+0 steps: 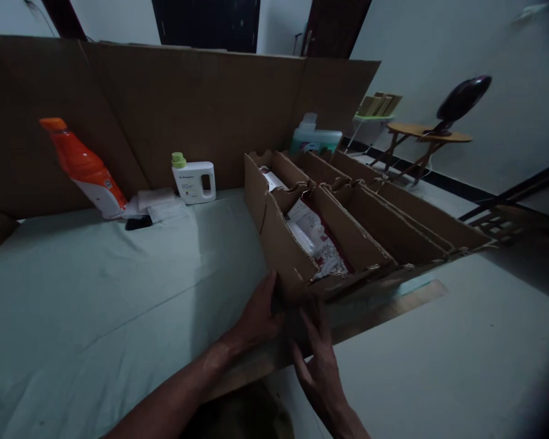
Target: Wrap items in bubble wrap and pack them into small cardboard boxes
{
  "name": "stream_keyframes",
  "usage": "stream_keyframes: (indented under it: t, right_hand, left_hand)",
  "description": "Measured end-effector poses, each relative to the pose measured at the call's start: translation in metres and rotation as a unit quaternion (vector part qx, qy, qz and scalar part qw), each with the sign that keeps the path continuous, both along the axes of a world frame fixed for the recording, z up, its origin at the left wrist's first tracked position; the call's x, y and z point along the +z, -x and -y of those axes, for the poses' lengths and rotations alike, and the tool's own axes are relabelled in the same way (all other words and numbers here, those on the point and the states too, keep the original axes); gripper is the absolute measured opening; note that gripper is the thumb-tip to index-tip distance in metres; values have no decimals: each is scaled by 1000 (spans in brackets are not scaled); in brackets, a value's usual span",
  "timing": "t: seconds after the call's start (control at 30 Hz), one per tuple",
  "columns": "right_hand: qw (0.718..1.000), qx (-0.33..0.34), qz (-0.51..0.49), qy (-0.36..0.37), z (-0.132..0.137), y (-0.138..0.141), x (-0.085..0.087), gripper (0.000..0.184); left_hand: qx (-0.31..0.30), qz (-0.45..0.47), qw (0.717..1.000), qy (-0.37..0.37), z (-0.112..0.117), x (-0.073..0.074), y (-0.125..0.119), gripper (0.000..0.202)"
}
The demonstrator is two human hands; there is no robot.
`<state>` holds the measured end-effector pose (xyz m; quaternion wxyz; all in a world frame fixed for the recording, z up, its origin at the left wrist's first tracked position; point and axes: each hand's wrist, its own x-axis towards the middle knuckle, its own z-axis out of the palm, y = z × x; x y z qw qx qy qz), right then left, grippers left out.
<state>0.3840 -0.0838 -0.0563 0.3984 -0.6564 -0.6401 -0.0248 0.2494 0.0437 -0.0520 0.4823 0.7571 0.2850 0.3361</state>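
At the near left corner of a cardboard box with dividers point(281, 256), my left hand point(258, 310) has its thumb raised against the box wall. Its other fingers fade into a dark, blurred patch, so any grip there is unclear. To its right, my right hand point(319, 356) reaches up from below the table edge, fingers spread and slightly blurred, near the box's front wall. A dark shape lies between the two hands; I cannot make out what it is. Inside the near left compartment are clear plastic packaging point(304, 235) and a patterned white and red item point(332, 259).
An orange bottle point(89, 167) leans at the back left by clear plastic packets point(158, 204) and a small black object point(138, 222). A white jug with green cap point(194, 180) stands before the cardboard screen point(201, 110). Behind the box is a teal-liquid bottle point(320, 139).
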Motion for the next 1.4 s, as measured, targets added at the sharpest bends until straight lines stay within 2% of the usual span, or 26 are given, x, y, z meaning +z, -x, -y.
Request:
stream_keyframes:
  t: [0.23, 0.47, 0.57, 0.67, 0.73, 0.8, 0.9, 0.93, 0.97, 1.03, 1.1, 1.17, 1.27, 1.33, 1.4]
  right_hand:
    - [1000, -8, 11, 5, -1, 2, -4, 65]
    - [1000, -9, 15, 14, -4, -2, -8, 55]
    - [1000, -5, 6, 16, -3, -7, -13, 49]
    - [1000, 4, -12, 15, 1, -11, -19, 40]
    - [1000, 13, -19, 15, 6, -13, -22, 35]
    - [999, 29, -11, 12, 11, -13, -22, 33]
    - [999, 52, 8, 5, 17, -10, -16, 30]
    - [998, 59, 14, 7, 17, -7, -14, 29]
    - [998, 66, 19, 9, 16, -3, -11, 27]
    - [996, 82, 27, 15, 12, 10, -5, 24]
    - [993, 110, 34, 12, 5, 28, 1, 22]
    - [989, 144, 41, 12, -2, 48, 5, 22]
    - [981, 185, 51, 28, -10, 73, 7, 24]
    - [976, 206, 60, 27, -12, 84, 6, 25]
    - [970, 230, 73, 33, -16, 91, 3, 26]
  left_hand:
    - [-21, -35, 999, 2, 0, -4, 4, 99]
    - [-56, -108, 992, -18, 1, 9, 4, 107]
    - [-68, -140, 987, -26, 8, 13, 3, 109]
    - [-70, -164, 983, -45, 27, 17, 8, 105]
    - [-74, -165, 982, -59, 44, 23, 18, 98]
    - [-110, -140, 982, -67, 60, 31, 37, 88]
    - [-205, -96, 974, -29, 72, 47, 78, 67]
    - [-205, -91, 974, -14, 70, 51, 94, 61]
    - [-177, -92, 980, -11, 64, 55, 110, 55]
    - [-54, -121, 990, -47, 41, 60, 143, 48]
    - [92, -181, 974, -106, 8, 60, 174, 46]
    - [186, -235, 946, -120, -25, 56, 201, 47]
    - [238, -257, 930, -112, -51, 41, 225, 51]
    - [241, -269, 925, -119, -47, 29, 229, 54]
    - [228, -285, 921, -137, -34, 20, 224, 56]
